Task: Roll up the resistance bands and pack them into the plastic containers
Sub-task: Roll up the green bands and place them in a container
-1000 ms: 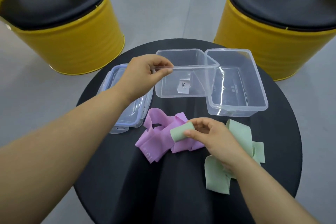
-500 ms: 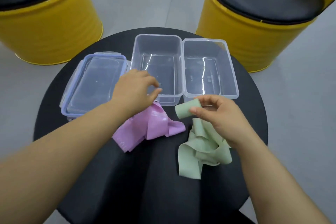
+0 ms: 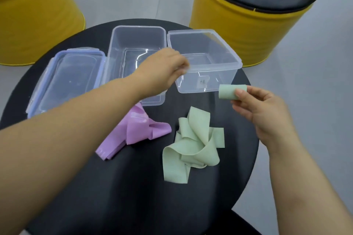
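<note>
Blurring hides the grip of the left hand (image 3: 162, 71) by the container (image 3: 226, 77); right hand (image 3: 264, 113) pinches green roll (image 3: 228, 92).

I see two arms across the lower part of my view, both bare. The left forearm (image 3: 76, 120) is uncovered from the frame edge to the wrist, and so is the right forearm (image 3: 298, 187). Both grips are bare too. The left grip (image 3: 162, 74) is blurred, so I can't make out detail. The right grip (image 3: 261, 112) shows a short, plain thumbnail.
</note>
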